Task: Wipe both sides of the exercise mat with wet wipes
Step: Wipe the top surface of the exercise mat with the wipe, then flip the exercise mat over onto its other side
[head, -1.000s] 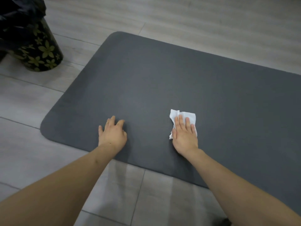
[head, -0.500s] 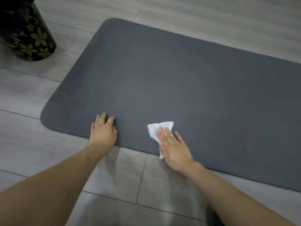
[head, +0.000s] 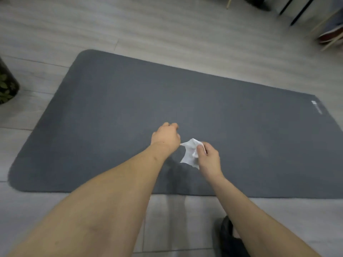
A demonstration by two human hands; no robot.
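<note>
mat (head: 115,130) is lying flat on the grey floor (head: 167,30) in front of you. your right hand (head: 208,160) is pinching the white wet wipe (head: 190,153) above it, and your left hand (head: 165,136) is gripping the wipe's other corner, fingers curled.

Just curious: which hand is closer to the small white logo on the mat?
Right. The right hand, holding the wet wipe, sits nearer the logo at the mat's far right corner; the left hand is farther left.

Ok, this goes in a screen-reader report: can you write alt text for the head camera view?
Both hands hold a white wet wipe above a dark grey exercise mat on the floor: the right hand pinches it, and the left hand seems to grip its corner. A black floral-patterned bin stands at left.
</note>
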